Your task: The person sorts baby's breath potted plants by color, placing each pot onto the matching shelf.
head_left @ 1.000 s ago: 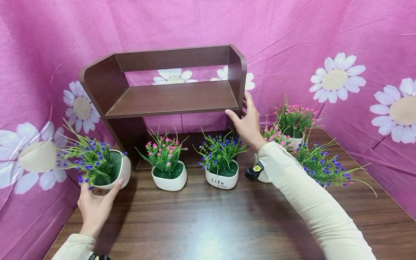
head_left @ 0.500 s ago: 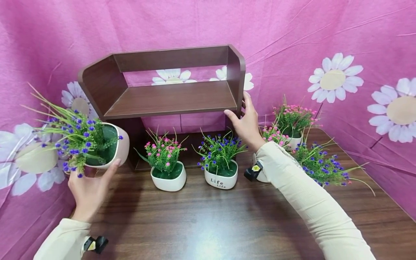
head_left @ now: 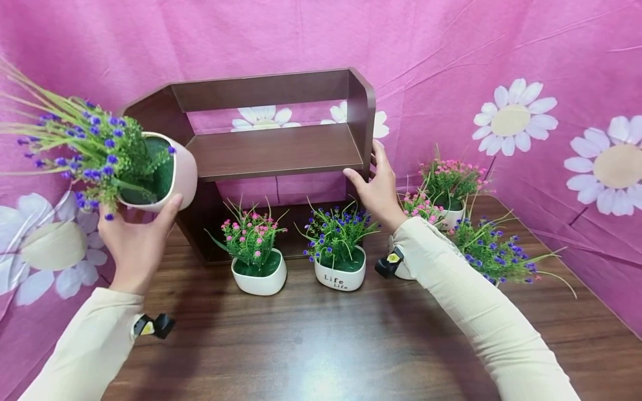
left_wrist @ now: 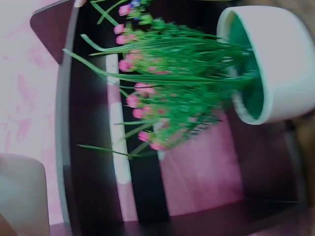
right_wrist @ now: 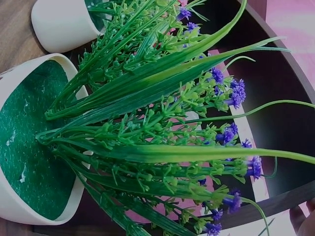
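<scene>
My left hand [head_left: 135,245] grips a potted plant [head_left: 183,167] with blue-purple flowers and a white pot. It is raised off the table and tipped leftward, overlapping the left side of the brown wooden shelf [head_left: 276,153] in the head view. The held pot's pale wall [left_wrist: 22,189] edges into the left wrist view. With its thumb at the front, my right hand [head_left: 378,189] holds the shelf's right side panel; its other fingers are partly hidden behind. In front of the shelf stand a pink-flowered potted plant [head_left: 258,281] and a blue-flowered one lettered "Life" [head_left: 341,275].
At the right of the table [head_left: 281,351] stand more potted plants, including a pink-flowered one [head_left: 453,184] at the back and a blue-flowered one [head_left: 494,253], partly behind my right sleeve. A pink cloth [head_left: 426,67] with large daisies hangs around the table.
My left hand has lifted the blue-flowered potted plant from low beside the shelf up to its upper board's height, tilting it further left. The right hand keeps its hold on the shelf.
</scene>
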Available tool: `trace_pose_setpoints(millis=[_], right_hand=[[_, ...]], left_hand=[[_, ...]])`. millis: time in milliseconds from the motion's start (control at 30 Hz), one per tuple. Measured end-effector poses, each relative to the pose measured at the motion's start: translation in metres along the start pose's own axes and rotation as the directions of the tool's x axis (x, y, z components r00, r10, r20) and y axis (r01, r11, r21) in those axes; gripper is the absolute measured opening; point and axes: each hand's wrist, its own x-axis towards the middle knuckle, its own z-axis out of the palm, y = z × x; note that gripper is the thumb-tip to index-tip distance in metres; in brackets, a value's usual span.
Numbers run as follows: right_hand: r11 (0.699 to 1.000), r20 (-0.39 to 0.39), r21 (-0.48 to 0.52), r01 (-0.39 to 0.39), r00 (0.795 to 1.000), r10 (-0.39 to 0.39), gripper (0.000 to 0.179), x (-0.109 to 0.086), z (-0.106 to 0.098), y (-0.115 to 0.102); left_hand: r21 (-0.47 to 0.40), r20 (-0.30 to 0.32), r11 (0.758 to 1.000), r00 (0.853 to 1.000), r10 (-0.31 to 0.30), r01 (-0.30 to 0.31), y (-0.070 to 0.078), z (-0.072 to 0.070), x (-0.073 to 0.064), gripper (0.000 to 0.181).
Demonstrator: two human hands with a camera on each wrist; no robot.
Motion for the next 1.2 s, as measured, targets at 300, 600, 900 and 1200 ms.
trace_pose_setpoints(millis=[300, 600, 900, 1200], right_hand=[[0.999, -0.034, -0.023, 0.027, 0.999, -0.028, 0.071, 0.01, 0.0, 0.036], [0.999, -0.016, -0.014, 0.031, 0.999, -0.032, 0.069, 0.006, 0.001, 0.02], [1.0, -0.002, -0.013, 0.027, 1.0, -0.027, 0.067, -0.001, 0.0, 0.0], [1.0, 0.007, -0.002, 0.006, 1.0, -0.006, 0.067, -0.001, 0.0, -0.001]], left_hand=[[-0.07, 0.004, 0.997, 1.0, 0.026, -0.025, 0.03, 0.042, 0.026, 0.069], [0.091, 0.013, 0.99, 0.994, -0.111, 0.109, 0.006, 0.061, 0.057, 0.083], [0.026, 0.049, 0.981, 0.98, -0.194, 0.193, -0.016, 0.079, 0.078, 0.08], [0.296, 0.081, 0.92, 0.953, -0.291, 0.256, -0.018, 0.086, 0.081, 0.084]])
